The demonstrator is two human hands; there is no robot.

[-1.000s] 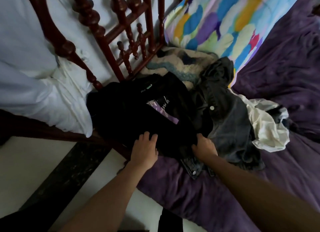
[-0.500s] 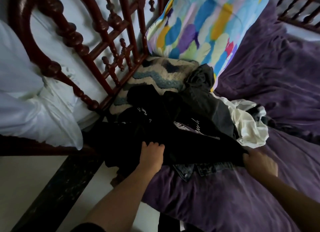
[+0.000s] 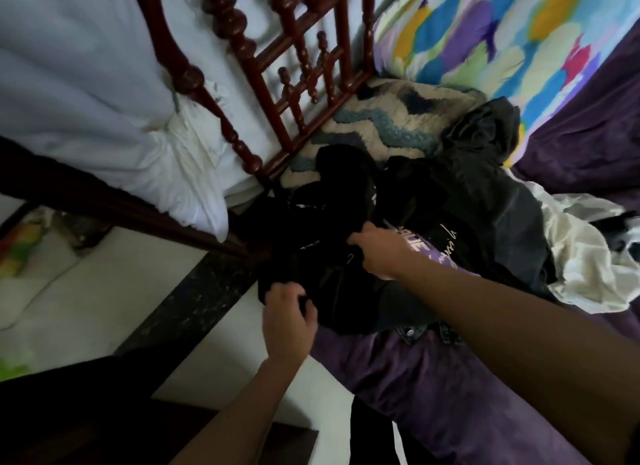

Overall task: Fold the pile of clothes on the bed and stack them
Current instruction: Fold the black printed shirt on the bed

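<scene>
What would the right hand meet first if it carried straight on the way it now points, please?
Most likely the bunched folds of the black garment just ahead of the right hand; past them stands the wooden bed rail, though depth is unclear.

Only one view exists, from a camera worn on the person's head. The person stands at the edge of the bed [image 3: 450, 402], and the camera looks forward and steeply down onto the pile of clothes [image 3: 460, 201]. The pile is near: both forearms enter from the bottom edge, and the left hand [image 3: 287, 322] and right hand [image 3: 381, 253] reach it. The lens is wide. Left of the pile it takes in the wooden rail [image 3: 263, 83] and pale floor [image 3: 104, 308], and behind the pile the coloured pillow [image 3: 485, 34].
</scene>
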